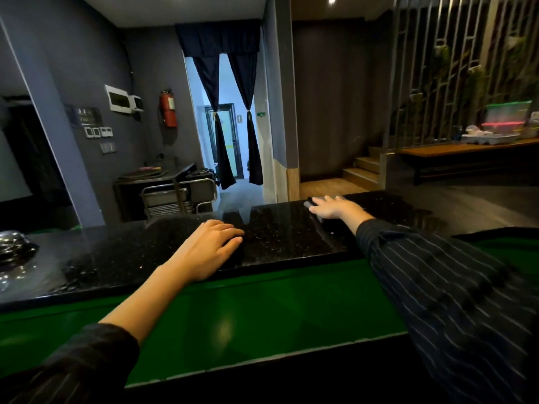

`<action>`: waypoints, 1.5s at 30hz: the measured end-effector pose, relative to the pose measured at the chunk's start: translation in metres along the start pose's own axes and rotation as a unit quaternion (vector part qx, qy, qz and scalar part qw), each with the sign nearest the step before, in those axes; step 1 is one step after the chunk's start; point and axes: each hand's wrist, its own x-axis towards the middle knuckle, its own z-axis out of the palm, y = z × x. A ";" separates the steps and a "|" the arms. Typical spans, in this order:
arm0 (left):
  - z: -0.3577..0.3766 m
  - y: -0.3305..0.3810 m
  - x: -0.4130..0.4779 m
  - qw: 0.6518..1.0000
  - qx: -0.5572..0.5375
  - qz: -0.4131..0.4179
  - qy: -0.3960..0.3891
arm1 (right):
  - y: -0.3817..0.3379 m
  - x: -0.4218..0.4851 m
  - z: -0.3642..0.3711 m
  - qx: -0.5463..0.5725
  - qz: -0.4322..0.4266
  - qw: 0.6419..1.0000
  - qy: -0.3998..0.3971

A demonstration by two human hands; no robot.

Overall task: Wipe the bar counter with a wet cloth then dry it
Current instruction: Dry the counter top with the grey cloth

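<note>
Bare counter (280, 228); shiny object (14, 249), perhaps metal

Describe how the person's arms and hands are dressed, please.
Both arms wear dark sleeves with thin pale stripes. The left sleeve is pushed up, leaving the forearm bare. The right sleeve reaches the wrist. The left hand and right hand are bare, without gloves.

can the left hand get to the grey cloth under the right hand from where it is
Probably yes: the left hand rests on the bar counter, with only bare stone before the cloth under the right hand.
</note>
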 end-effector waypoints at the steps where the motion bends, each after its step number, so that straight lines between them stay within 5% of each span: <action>1: 0.003 0.000 0.003 1.000 0.004 0.004 -0.005 | -0.009 0.011 0.000 -0.003 0.006 1.000 -0.003; 10: 0.006 0.001 0.005 0.998 -0.037 -0.054 -0.008 | -0.166 0.025 0.027 -0.041 -0.170 0.984 -0.039; 14: 0.004 0.000 0.002 0.992 -0.054 -0.101 -0.045 | -0.163 -0.006 0.025 -0.077 -0.268 0.958 -0.060; 20: 0.003 0.006 -0.001 0.994 -0.025 -0.105 -0.029 | -0.037 0.006 0.001 -0.027 -0.129 0.990 -0.047; 24: -0.003 0.017 -0.004 0.991 0.050 -0.115 0.039 | -0.045 0.002 0.008 -0.035 -0.058 0.997 -0.021; 31: -0.006 0.027 -0.016 0.977 0.121 -0.157 0.083 | -0.149 -0.067 0.031 -0.055 -0.231 0.971 -0.007; 36: -0.006 0.036 -0.027 0.969 0.070 -0.220 0.084 | -0.105 -0.100 0.022 -0.024 -0.261 0.964 -0.045; 41: 0.000 0.044 -0.045 0.970 0.004 -0.224 0.098 | -0.012 -0.097 0.011 -0.013 -0.129 0.992 -0.010; 45: -0.003 0.051 -0.053 0.976 -0.004 -0.213 0.045 | -0.011 -0.124 0.014 -0.008 -0.033 0.999 0.031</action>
